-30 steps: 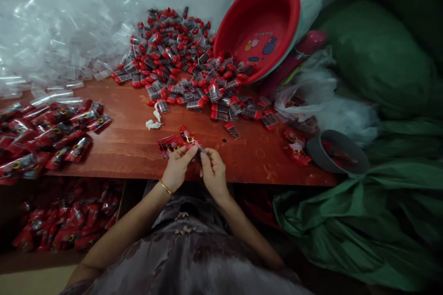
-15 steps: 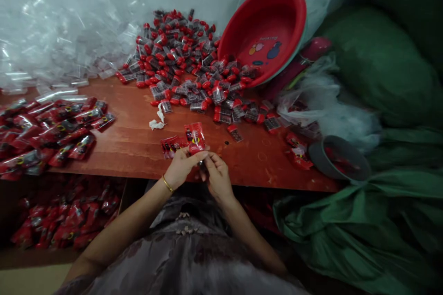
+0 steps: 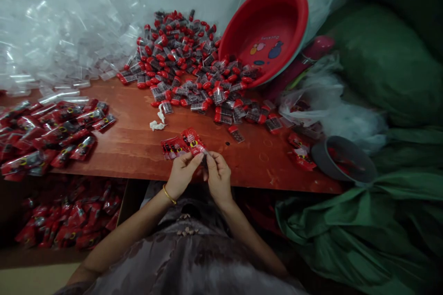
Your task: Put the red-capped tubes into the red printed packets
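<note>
Close to the table's front edge, my left hand (image 3: 182, 174) pinches a red printed card (image 3: 192, 139) by its lower end. My right hand (image 3: 219, 178) is closed beside it, its thumb and fingers pressed on a small dark piece (image 3: 204, 160) at the card's lower edge. Fingers mostly cover that piece, so its kind cannot be made out. Just beyond my left hand lie several more red cards (image 3: 170, 147), overlapping flat on the table (image 3: 131, 147). Farther back is a big heap of small clear containers with red caps and dark contents (image 3: 180, 55).
Clear plastic sleeves (image 3: 69, 32) pile up at the back left, above filled red packets (image 3: 44, 133). More packets fill a box (image 3: 69, 216) below. A red basin (image 3: 263, 32) leans behind the heap. A grey bowl (image 3: 341, 161) and green cloth (image 3: 346, 230) are at right.
The red card in my hands has tipped leftward and sits a little lower, toward the cards on the table. My right hand's fingers have straightened somewhat. The heaps look the same.
</note>
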The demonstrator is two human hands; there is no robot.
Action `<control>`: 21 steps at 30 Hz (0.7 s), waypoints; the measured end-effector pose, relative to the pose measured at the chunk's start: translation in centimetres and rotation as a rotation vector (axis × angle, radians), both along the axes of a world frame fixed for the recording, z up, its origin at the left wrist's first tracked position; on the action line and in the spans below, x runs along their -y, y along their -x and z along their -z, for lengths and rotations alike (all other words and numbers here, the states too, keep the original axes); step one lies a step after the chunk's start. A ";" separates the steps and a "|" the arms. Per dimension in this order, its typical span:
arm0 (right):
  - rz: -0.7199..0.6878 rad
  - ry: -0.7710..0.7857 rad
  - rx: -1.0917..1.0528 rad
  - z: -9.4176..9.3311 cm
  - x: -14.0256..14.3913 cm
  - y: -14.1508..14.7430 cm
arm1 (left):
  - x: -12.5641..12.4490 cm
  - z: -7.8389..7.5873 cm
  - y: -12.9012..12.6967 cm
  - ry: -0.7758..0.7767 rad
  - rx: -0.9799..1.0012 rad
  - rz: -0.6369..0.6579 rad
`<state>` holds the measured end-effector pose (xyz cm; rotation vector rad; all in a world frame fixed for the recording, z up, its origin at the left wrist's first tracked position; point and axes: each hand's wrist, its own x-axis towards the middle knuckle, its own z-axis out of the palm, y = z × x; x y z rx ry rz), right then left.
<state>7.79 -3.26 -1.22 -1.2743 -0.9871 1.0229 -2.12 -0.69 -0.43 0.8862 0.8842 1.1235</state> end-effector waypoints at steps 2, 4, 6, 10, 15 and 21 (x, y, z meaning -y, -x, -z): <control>-0.011 -0.015 0.016 0.1 0.0 0.0 | -0.3 -0.3 0.0 0.022 0.071 0.003; -0.012 -0.039 0.031 0.2 0.1 -0.1 | -0.8 -0.4 -0.1 0.050 0.136 -0.009; -0.007 -0.051 0.051 0.2 0.2 -0.2 | -1.0 -0.2 -0.4 0.079 0.147 0.000; 0.034 -0.018 0.100 0.1 0.2 -0.4 | -0.6 0.5 -0.8 0.089 0.093 0.076; -0.008 -0.071 0.211 0.8 -0.4 -1.7 | -1.3 0.7 -0.5 -0.107 -0.130 0.040; -0.094 -0.290 0.480 2.8 -3.0 -6.7 | -3.5 1.9 -0.6 -0.425 -0.626 0.193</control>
